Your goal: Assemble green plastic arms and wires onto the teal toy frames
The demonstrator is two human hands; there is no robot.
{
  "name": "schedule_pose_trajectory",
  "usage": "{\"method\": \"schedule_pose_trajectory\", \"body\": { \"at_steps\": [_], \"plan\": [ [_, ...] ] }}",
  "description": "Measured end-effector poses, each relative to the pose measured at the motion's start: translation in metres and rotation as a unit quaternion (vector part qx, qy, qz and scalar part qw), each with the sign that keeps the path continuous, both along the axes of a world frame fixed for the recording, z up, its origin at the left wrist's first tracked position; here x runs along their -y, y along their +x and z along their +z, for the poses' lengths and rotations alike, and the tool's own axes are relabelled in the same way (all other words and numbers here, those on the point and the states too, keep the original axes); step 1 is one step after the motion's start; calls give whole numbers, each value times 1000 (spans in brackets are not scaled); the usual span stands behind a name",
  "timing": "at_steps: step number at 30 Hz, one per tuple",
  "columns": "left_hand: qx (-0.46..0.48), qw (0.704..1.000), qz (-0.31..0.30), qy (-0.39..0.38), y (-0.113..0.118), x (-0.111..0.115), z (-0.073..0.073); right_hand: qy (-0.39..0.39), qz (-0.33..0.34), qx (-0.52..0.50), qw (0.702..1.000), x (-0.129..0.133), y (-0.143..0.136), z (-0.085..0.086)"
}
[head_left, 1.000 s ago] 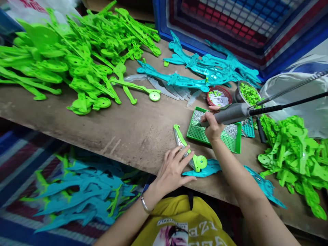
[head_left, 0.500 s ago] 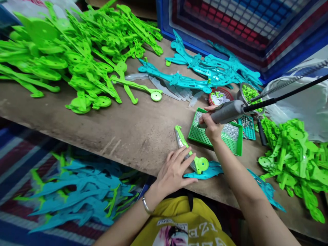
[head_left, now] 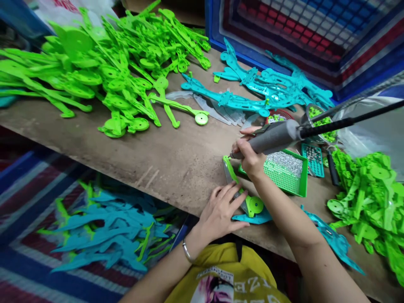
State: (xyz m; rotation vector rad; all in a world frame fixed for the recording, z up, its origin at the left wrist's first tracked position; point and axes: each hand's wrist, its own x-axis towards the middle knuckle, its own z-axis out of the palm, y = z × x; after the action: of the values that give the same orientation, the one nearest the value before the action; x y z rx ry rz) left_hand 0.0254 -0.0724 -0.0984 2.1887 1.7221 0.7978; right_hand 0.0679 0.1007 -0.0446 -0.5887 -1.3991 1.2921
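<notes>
Bits of shiny metal (head_left: 285, 162) lie in the green tray (head_left: 304, 185), which sits on the brown bench (head_left: 179, 155). Just left of the green tray lies a long green piece (head_left: 255, 205), with one thin end and one round end, and a see-through strip (head_left: 227, 172) runs along its side. The left hand (head_left: 221, 207) rests on the middle of this green piece, near the tray, with its fingers spread out and not curled around anything. The right hand (head_left: 251, 162) is over the left part of the tray, wrapped around a fat grey tool (head_left: 274, 136). The tool's tip is by the thin end of the green piece, next to the tray, but it is too small to tell if they touch. A black cord (head_left: 350, 122) goes from the back of the tool, past the right side of the tray. On the near side of the tray, a flat blue piece (head_left: 252, 219) pokes out from below the round end. Behind the tray are a red basket (head_left: 288, 113) and a metal bowl (head_left: 307, 113) with green bits in it. One big green heap (head_left: 94, 80) is far to the left of the tray, and a smaller green heap (head_left: 372, 198) is to its right.
</notes>
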Motion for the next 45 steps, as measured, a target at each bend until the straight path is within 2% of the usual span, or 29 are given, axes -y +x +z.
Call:
{"method": "schedule_pose_trajectory", "body": {
  "at_steps": [4,8,12,16,19,21,24,26,28,31,35,45],
  "plan": [
    [-3,1000,-2,3,0,1,-1,-18,-9,32,999,0,-11,-11],
    [-6,1000,0,5,0,0,-1,-20,-4,49,999,-2,-14,-10],
    [-7,1000,0,9,1,-1,0,-25,40,74,996,-5,-16,-9],
    [-9,1000,2,15,2,-2,0,16,94,109,989,-11,-18,-10],
    [-13,1000,3,19,2,-2,1,19,108,94,990,-11,-13,-8],
    [-16,1000,6,23,3,-2,2,20,86,73,993,-9,0,-3],
    [-18,999,2,28,3,-2,2,27,-8,56,998,-9,30,4],
    [-17,1000,-2,25,3,-2,3,28,-69,50,996,-13,51,4],
    [-16,1000,-1,22,3,-3,3,22,-100,46,994,-18,66,0],
    [-18,1000,-2,21,3,-3,4,5,-111,38,993,-23,76,-11],
    [-20,1000,-4,24,4,-4,2,-10,-113,39,993,-26,75,-21],
    [-14,1000,3,14,7,-4,3,1,-85,68,994,-29,72,-19]
  ]
}}
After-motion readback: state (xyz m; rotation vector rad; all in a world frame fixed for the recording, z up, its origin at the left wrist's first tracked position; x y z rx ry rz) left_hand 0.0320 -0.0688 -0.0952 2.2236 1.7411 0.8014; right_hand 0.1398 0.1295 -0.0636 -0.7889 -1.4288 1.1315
